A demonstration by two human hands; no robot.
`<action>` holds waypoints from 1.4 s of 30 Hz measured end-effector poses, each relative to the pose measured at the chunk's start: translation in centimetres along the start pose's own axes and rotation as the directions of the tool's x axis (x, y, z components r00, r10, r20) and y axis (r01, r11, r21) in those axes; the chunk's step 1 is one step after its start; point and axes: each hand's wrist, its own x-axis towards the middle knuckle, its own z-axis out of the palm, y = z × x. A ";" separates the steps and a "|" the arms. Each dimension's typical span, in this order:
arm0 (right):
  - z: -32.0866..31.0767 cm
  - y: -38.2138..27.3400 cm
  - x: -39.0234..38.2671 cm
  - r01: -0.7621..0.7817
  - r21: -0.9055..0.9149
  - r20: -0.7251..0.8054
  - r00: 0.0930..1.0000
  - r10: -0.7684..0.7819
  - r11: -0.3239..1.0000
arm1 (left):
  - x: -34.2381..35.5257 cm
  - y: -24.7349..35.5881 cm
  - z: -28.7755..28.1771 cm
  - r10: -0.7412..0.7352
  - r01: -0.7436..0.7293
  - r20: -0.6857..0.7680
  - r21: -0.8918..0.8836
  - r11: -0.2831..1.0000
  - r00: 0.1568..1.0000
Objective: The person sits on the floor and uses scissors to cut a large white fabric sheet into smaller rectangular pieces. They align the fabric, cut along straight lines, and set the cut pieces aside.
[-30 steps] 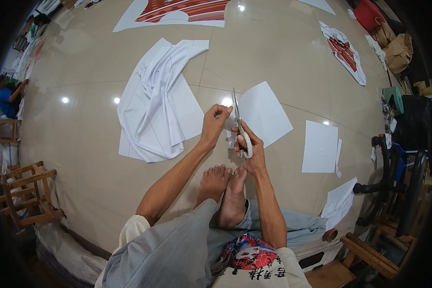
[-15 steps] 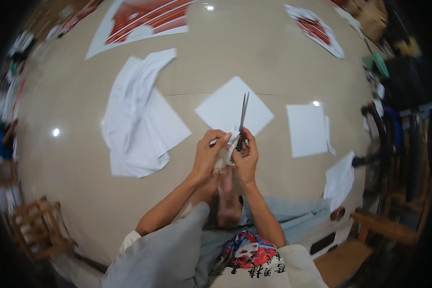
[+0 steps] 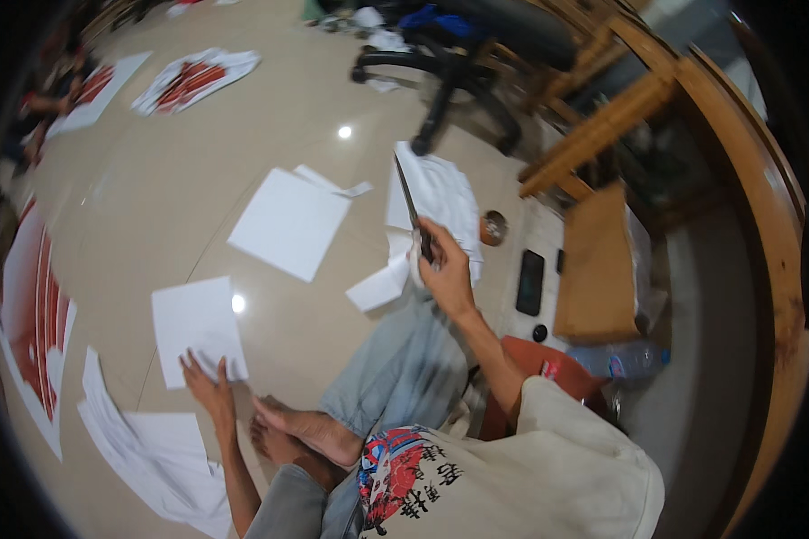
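Prints in red and white [image 3: 31,314] lie flat along the far left of the tiled floor [image 3: 270,117], with a loose pile of white cut sheets [image 3: 153,454] just below them. Next to that pile, the left hand [image 3: 208,388] rests open, fingers spread, pressing on the lower edge of a small white sheet [image 3: 196,325] that lies flat on the floor. Further right, a larger white sheet [image 3: 289,222] lies apart from it, with a narrow strip [image 3: 337,184] at its far corner and a small offcut [image 3: 377,286] near the person's knee. The right hand [image 3: 445,269] is closed around the handles of a pair of scissors [image 3: 412,211], blades raised and pointing away, held above a crumpled stack of white paper [image 3: 440,193]. By my reading, the cutting is partway: several sheets lie trimmed and apart, while the stack by the scissors looks uncut. Right of the hand, a small round brown dish [image 3: 493,227] sits on the floor; what it holds is too blurred to tell. Beyond it lie a dark phone [image 3: 529,281], a flat brown cardboard box [image 3: 598,265], closed as far as shows, and a clear plastic bottle [image 3: 625,361] on its side.
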 end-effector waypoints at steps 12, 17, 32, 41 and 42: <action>-1.2 8.2 -2.9 0.054 -0.354 -0.229 0.963 -0.143 0.934 | 8.2 -4.0 1.2 0.167 -0.167 0.002 0.038 0.985 0.986; -1.3 8.6 -1.6 -0.038 -0.176 -0.281 0.960 -0.014 0.984 | 17.1 3.0 -0.4 0.019 0.026 0.181 -0.244 0.969 0.983; -0.6 8.6 -1.0 0.029 -0.370 -0.198 0.974 -0.109 0.929 | 5.7 12.8 -1.2 0.519 -0.512 0.168 -0.083 0.855 0.838; 1.5 10.5 -0.6 0.097 -0.443 0.033 0.995 -0.092 0.891 | -5.0 -9.2 -8.1 -0.109 0.156 -0.379 0.094 0.983 0.919; 2.5 10.6 -0.7 0.177 -0.359 0.105 0.983 -0.148 0.917 | -6.2 -10.4 -8.5 -0.169 0.243 -0.437 0.119 0.963 0.883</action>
